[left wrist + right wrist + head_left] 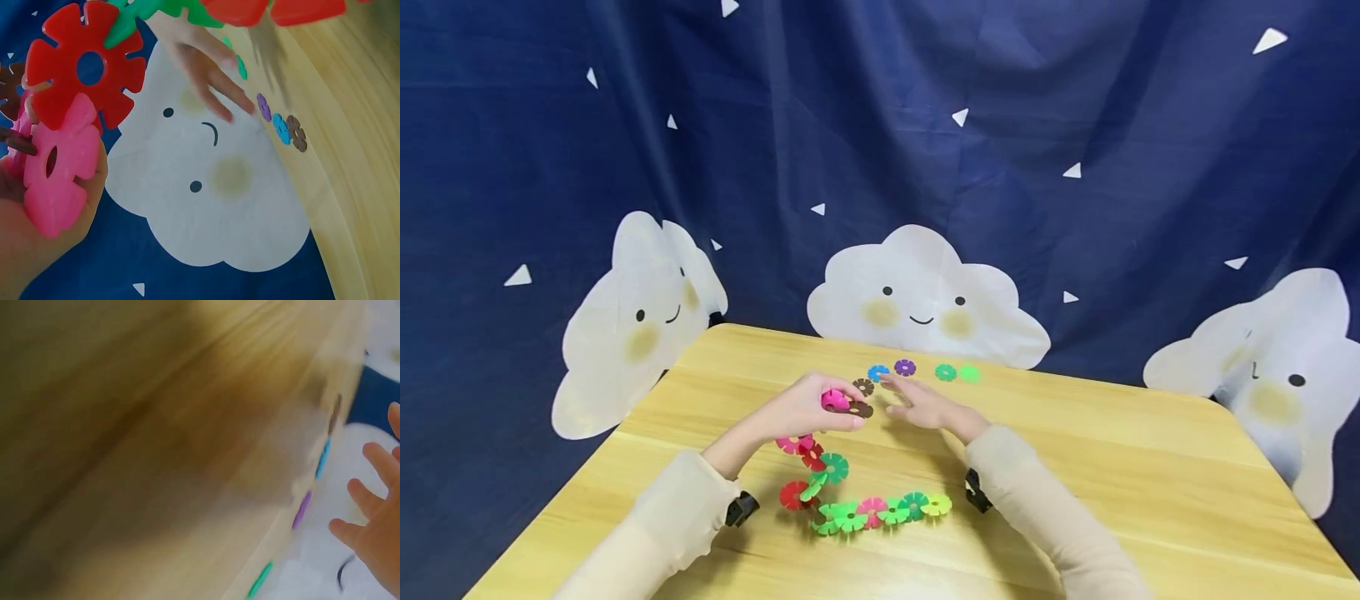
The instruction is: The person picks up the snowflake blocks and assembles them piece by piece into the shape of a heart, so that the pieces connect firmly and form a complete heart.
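Note:
My left hand (pixel 801 408) grips one end of a chain of notched, flower-shaped plastic discs, around a pink disc (pixel 833 401) with a brown disc (pixel 860 410) at the tip. From there the chain runs down toward me through red and green discs, then bends right to a yellow disc (pixel 937 505). In the left wrist view, a red disc (pixel 59 65) hangs beside the held pink disc (pixel 69 156). My right hand (pixel 925 406) is held above the table with fingers spread and nothing in them, close to the loose blue disc (pixel 877 373).
A loose brown disc (pixel 863 387), purple disc (pixel 905 367), green disc (pixel 945 372) and light green disc (pixel 970 373) lie near the far edge of the wooden table (pixel 1112 467). Behind hangs a dark blue curtain (pixel 880 150) with white clouds.

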The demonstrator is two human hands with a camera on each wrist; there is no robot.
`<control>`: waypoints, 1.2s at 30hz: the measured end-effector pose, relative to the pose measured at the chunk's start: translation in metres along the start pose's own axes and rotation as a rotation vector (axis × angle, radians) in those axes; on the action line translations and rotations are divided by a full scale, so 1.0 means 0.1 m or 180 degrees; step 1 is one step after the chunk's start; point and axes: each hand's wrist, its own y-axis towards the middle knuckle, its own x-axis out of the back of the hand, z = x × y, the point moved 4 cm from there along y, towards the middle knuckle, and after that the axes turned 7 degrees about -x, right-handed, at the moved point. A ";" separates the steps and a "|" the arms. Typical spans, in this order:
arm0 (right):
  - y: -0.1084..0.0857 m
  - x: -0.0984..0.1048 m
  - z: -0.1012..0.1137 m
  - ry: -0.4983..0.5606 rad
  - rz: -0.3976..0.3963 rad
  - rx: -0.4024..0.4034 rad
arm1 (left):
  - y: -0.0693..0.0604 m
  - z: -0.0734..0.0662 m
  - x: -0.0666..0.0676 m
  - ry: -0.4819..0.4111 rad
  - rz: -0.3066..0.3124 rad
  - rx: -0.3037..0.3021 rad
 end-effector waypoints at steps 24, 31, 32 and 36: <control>0.02 0.16 -0.65 -0.0440 0.0527 -0.1210 | -0.04 -0.03 -0.10 0.0072 0.0114 -0.0137; -0.32 0.23 -0.67 -0.0526 0.0797 -0.1036 | -0.03 -0.01 -0.08 0.0033 0.0119 -0.0078; -0.37 0.24 -0.64 -0.0530 0.0880 -0.0978 | -0.03 -0.01 -0.08 0.0047 0.0116 -0.0072; -0.48 0.30 -0.56 -0.0494 0.1038 -0.0882 | -0.01 -0.02 -0.06 0.0076 0.0134 -0.0051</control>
